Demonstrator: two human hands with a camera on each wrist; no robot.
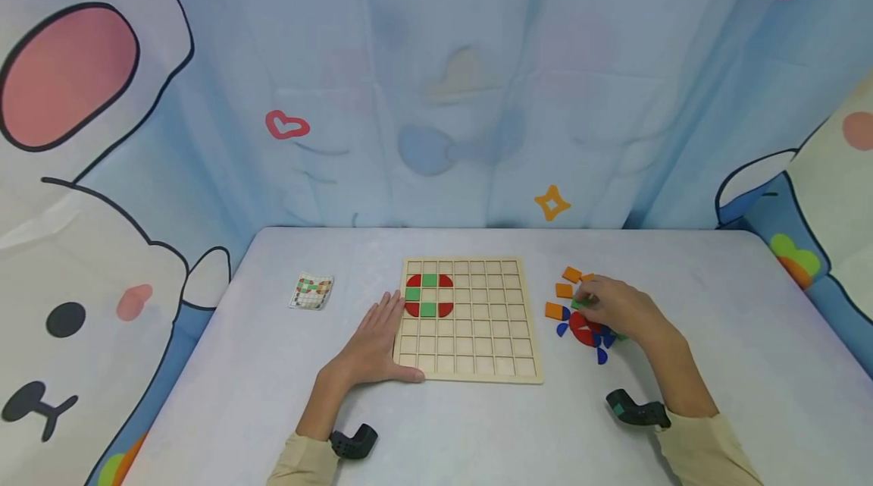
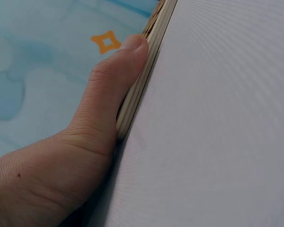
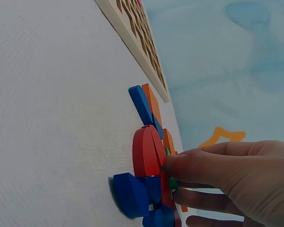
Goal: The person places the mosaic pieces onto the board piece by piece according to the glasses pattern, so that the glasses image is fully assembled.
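A wooden grid board (image 1: 477, 349) lies mid-table, with red rounded pieces (image 1: 445, 309) and green square blocks (image 1: 429, 280) in its upper-left cells. My left hand (image 1: 371, 346) rests against the board's left corner, fingers straight along the side and thumb on the front edge; the left wrist view shows the thumb (image 2: 116, 66) pressed to that edge. Right of the board, my right hand (image 1: 621, 308) reaches into a group of loose blocks, its thumb and fingers pinching a green block (image 3: 173, 183), mostly hidden by them. Red pieces (image 3: 144, 151) lie just beside the fingertips.
Orange squares (image 1: 564, 290) and blue rounded pieces (image 1: 602, 355) lie about the right hand. A small patterned card (image 1: 311, 292) is left of the board. Both wrists wear black devices (image 1: 354, 442). A printed blue curtain (image 1: 443, 190) hangs behind the white table (image 1: 477, 433).
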